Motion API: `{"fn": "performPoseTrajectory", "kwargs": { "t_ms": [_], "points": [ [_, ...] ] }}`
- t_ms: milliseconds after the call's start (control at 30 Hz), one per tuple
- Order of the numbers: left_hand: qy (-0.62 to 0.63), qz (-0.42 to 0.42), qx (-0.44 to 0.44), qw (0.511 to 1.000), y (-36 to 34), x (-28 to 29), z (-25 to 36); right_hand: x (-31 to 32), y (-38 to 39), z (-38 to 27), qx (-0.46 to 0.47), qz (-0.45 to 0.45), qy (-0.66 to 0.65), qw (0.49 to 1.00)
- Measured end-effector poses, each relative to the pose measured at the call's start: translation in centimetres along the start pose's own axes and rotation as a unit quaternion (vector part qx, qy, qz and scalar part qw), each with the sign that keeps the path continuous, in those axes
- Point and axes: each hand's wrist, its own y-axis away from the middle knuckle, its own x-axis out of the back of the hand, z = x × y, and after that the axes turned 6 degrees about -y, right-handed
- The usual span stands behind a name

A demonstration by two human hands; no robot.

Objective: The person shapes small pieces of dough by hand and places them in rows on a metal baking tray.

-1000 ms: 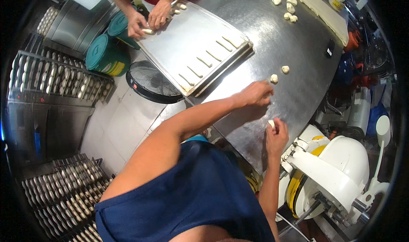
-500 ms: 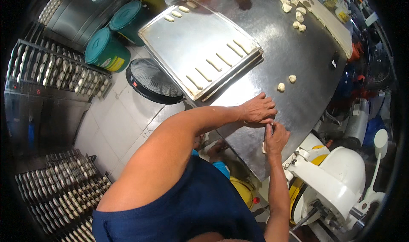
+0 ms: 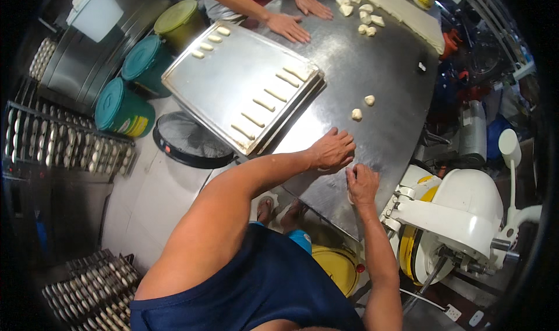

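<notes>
On the steel worktable (image 3: 390,139), my left hand (image 3: 334,151) rests with its fingers apart and slightly bent, palm down. Just below and right of it, my right hand (image 3: 362,184) lies palm down with curved fingers apart, over a pale dough piece (image 3: 350,196) that is mostly hidden. What lies under my left palm is unclear. Two dough balls (image 3: 357,114) sit above my hands. To the left, a metal baking tray (image 3: 215,89) holds several long dough strips (image 3: 264,104) and short dough pieces (image 3: 206,46).
A co-worker's hands (image 3: 290,27) press on the table's far side near more dough balls (image 3: 365,16) and a dough sheet (image 3: 396,11). Lidded buckets (image 3: 110,104), a fan (image 3: 189,139) and loaded racks (image 3: 87,290) stand left; a white machine (image 3: 451,209) stands right.
My right hand has gone from pinching dough to lying over it on the table, beside my left hand. The co-worker's hands have left the tray for the tabletop.
</notes>
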Motion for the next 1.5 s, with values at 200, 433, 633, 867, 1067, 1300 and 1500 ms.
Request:
{"fn": "performPoseTrajectory", "kwargs": {
  "t_ms": [200,433,633,867,1067,1300,1500],
  "points": [
    [-0.004,0.015,0.018,1.0,1.7,-0.4,0.7,-0.2,0.6,-0.3,0.04,0.052,0.027,0.997],
    [-0.014,-0.006,0.021,1.0,2.4,0.5,1.4,1.1,1.2,-1.4,0.025,0.01,0.017,0.999],
    [-0.005,0.006,0.055,0.998,4.0,0.2,1.6,1.6,1.8,-2.3,0.121,0.113,0.037,0.985],
    [0.125,-0.062,0.167,0.976,3.8,4.3,2.9,1.8,3.7,-0.7,0.128,0.039,0.012,0.991],
    [0.095,-0.041,0.023,0.994,2.3,0.0,0.7,-0.4,1.6,-0.7,0.082,0.029,0.042,0.995],
    [-0.046,0.107,0.025,0.993,5.6,0.8,2.1,2.8,4.4,-3.6,0.123,0.042,0.1,0.986],
    [0.127,0.009,0.087,0.988,2.5,1.9,2.1,0.8,2.1,-1.8,0.019,-0.052,0.014,0.998]
  ]
}}
